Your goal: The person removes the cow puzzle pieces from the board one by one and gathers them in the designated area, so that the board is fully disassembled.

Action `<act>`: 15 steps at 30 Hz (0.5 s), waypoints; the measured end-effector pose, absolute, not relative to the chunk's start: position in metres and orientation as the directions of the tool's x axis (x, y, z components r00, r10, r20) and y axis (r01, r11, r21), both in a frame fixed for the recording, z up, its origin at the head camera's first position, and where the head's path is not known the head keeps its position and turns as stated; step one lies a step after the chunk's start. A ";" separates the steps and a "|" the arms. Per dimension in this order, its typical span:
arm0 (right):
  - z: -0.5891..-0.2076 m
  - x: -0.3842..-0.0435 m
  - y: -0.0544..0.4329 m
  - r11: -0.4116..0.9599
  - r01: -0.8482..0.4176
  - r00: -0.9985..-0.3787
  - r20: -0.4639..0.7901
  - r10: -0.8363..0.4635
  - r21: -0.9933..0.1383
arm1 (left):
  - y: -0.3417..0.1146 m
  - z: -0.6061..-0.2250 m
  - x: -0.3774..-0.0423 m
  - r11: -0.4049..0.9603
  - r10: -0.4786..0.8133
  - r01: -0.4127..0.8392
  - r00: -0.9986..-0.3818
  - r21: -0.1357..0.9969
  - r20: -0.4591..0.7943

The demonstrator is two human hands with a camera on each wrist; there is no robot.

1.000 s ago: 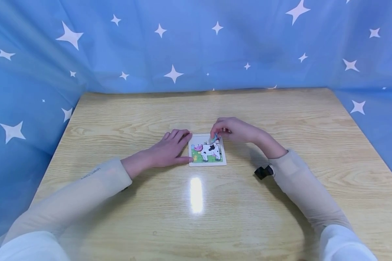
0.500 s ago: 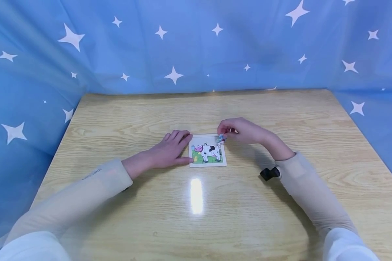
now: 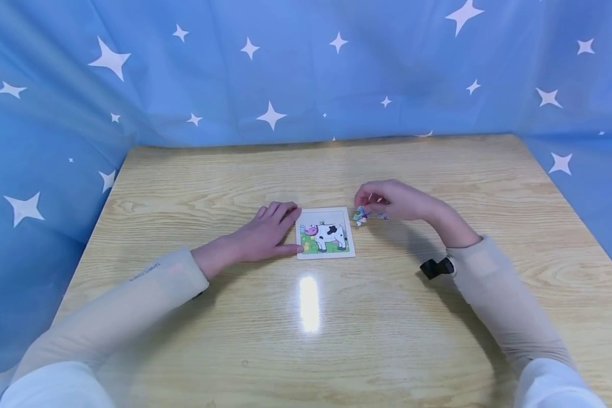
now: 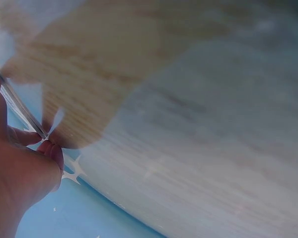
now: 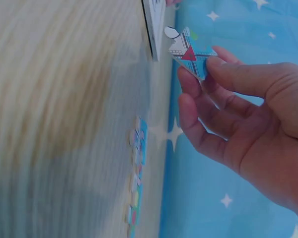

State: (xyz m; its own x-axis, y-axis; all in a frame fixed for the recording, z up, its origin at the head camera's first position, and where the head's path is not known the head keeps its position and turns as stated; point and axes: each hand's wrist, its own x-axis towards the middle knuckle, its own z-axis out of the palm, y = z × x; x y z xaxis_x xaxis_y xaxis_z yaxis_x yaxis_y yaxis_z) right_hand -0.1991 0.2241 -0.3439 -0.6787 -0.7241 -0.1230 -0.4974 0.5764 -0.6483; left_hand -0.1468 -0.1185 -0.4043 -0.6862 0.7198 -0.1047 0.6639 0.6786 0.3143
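I am seeing the puzzle board [image 3: 331, 216] lying flat on the wooden table [image 3: 234, 351]; its lower part is showing a cow picture [image 3: 328, 235], its upper strip is white. The left hand [image 3: 265, 235] is touching the left side of the board, its thumb and fingers being spread apart. The right hand [image 3: 398, 199] is pinching a windmill-printed puzzle piece [image 5: 188, 53] between thumb and fingers, near the board's upper right corner but apart from it. Loose pieces [image 5: 139, 144] are lying on the table near this hand. Behind, a starry blue cloth [image 3: 306, 73] is hanging.
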 end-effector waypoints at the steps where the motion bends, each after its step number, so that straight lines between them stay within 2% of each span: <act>1: -0.343 -0.199 0.226 0.577 -0.500 -0.676 -0.124 -0.726 -0.646 | -0.118 -0.404 -0.147 0.680 0.719 0.663 -0.687 0.314 -0.106; 15: -0.340 -0.202 0.246 0.587 -0.512 -0.683 -0.117 -0.721 -0.627 | -0.118 -0.401 -0.145 0.685 0.713 0.653 -0.692 0.323 -0.112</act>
